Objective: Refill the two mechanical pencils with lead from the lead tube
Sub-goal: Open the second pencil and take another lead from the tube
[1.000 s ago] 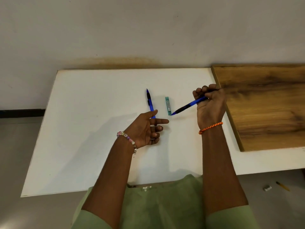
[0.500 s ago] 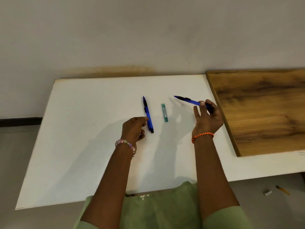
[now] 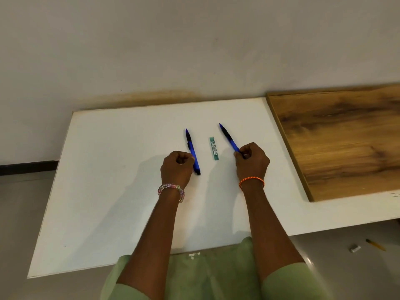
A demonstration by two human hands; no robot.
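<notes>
A white table (image 3: 112,191) carried two blue mechanical pencils, the left pencil (image 3: 192,151) and the right pencil (image 3: 229,138), a green lead tube (image 3: 213,148) between them, and a wooden board (image 3: 342,139).

Lead tube (image 3: 214,148) lies between two pencils (image 3: 193,152) (image 3: 229,138) on the table (image 3: 108,180)

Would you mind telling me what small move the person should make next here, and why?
Probably the left hand should reach for the lead tube: it lies untouched on the table between the two pencils, while the right hand already grips the right pencil by its rear end.
</notes>
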